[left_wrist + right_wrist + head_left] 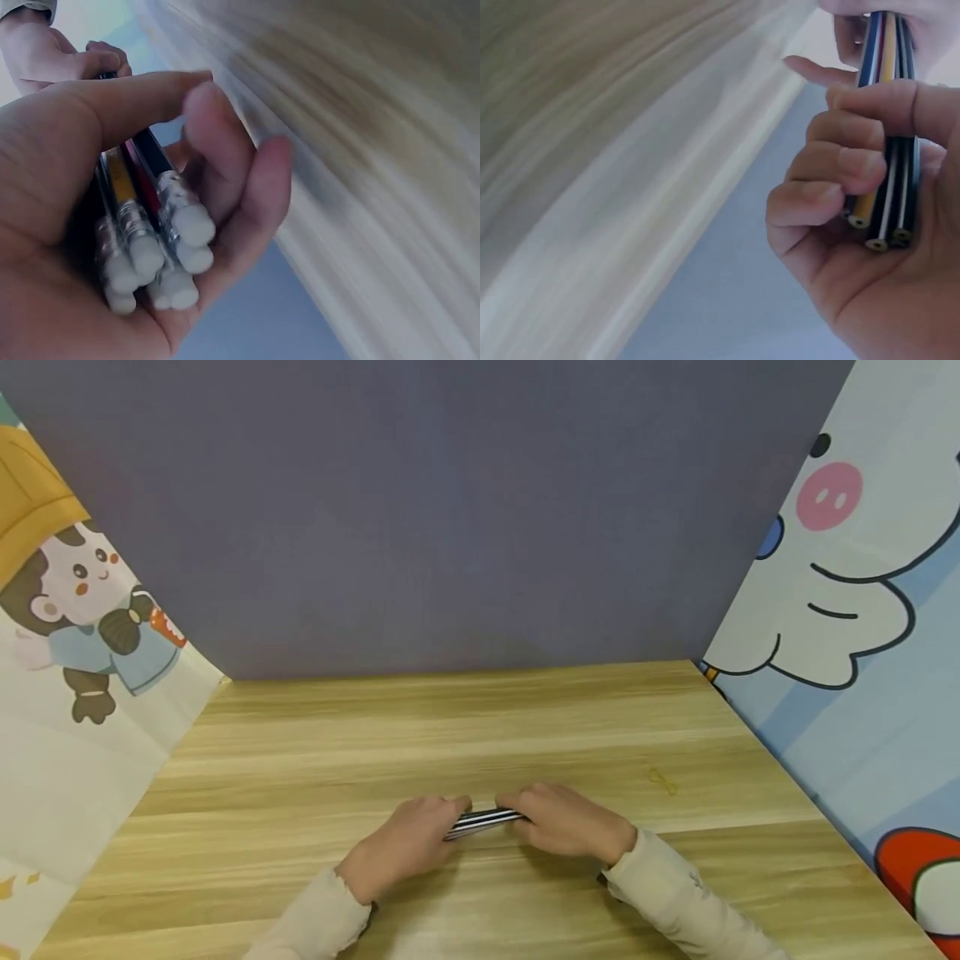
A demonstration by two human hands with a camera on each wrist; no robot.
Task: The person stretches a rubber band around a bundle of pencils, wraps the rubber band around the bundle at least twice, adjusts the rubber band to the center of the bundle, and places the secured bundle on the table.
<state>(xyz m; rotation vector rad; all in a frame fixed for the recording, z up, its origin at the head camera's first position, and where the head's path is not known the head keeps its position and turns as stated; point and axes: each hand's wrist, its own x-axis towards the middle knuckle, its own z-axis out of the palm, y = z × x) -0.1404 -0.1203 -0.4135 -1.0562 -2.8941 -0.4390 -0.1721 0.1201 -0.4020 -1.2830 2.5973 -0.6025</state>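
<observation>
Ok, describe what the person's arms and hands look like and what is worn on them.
Both hands are bare: no gloves, and no rings show. The left hand and right hand come out of long, cream-coloured sleeves with snug cuffs at the wrists. A dark strap edge peeks out beside each cuff.

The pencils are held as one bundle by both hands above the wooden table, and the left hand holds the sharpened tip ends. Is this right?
Not quite. The left hand holds the eraser ends of the pencils, as the left wrist view shows: white erasers in metal ferrules. The right wrist view shows the other, flat unsharpened ends in the right hand. The rest stands: both hands grip one bundle above the wooden table.
</observation>
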